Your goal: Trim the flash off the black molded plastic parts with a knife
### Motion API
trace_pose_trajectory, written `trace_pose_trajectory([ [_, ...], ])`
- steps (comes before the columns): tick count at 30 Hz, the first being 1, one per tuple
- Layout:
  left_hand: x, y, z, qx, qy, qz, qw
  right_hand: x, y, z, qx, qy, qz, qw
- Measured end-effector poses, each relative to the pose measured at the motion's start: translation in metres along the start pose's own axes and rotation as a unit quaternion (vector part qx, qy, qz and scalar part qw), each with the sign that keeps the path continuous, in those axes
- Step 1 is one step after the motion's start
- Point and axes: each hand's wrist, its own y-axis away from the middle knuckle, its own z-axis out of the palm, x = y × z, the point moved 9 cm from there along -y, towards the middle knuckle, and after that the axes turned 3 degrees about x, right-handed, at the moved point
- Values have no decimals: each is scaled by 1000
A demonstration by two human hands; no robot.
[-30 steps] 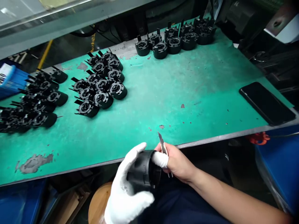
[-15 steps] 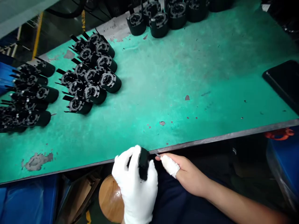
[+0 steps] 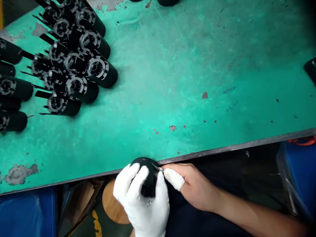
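From the head camera, the gloved left hand (image 3: 142, 197) sits at 6 o'clock in the frame, just below the near edge of the green surface (image 3: 187, 65); its grip is closed around a black round plastic housing (image 3: 145, 172), fingers wrapped over the top and side, so that only the dark dome shows between them; the housing is held off the surface, overlapping its metal-trimmed edge in this view; the right hand (image 3: 195, 187), bare save for a white wrap on the thumb (image 3: 174, 178), lies just beside it at 3 o'clock of the housing; its grip is pinched shut on a small blade (image 3: 156, 166), whose tip touches the housing's upper right rim; at 10 o'clock a cluster of black cylindrical housings (image 3: 79, 70) lies on its side on the surface, ribbed silver-marked ends facing the camera, packed touching one another; a second row of like housings (image 3: 13, 92) lies at 9 o'clock by the frame edge, well apart from the hands; a dark phone corner (image 3: 311, 69) shows at 3 o'clock; below the surface, a round wooden stool seat (image 3: 111, 205) sits at 7 o'clock, under the left hand; blue bins (image 3: 298, 177) stand at 4 o'clock.
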Motion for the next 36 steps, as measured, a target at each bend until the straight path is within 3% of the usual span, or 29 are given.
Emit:
trace_pose_trajectory([
  [11,5,-2,-1,22,6,29,999,5,-5,1,52,19,-1,998],
  [17,4,2,-1,35,1,33,999,21,-1,0,28,-72,3,997],
  [21,3,4,-1,35,0,26,999,28,-2,3,-2,-45,16,999],
  [26,4,1,0,31,4,28,999,24,-6,2,22,7,-3,1000],
  [32,7,4,0,24,5,93,995,24,1,0,51,10,7,999],
  [36,8,7,1,-2,8,125,992,13,5,-5,31,24,-28,999],
])
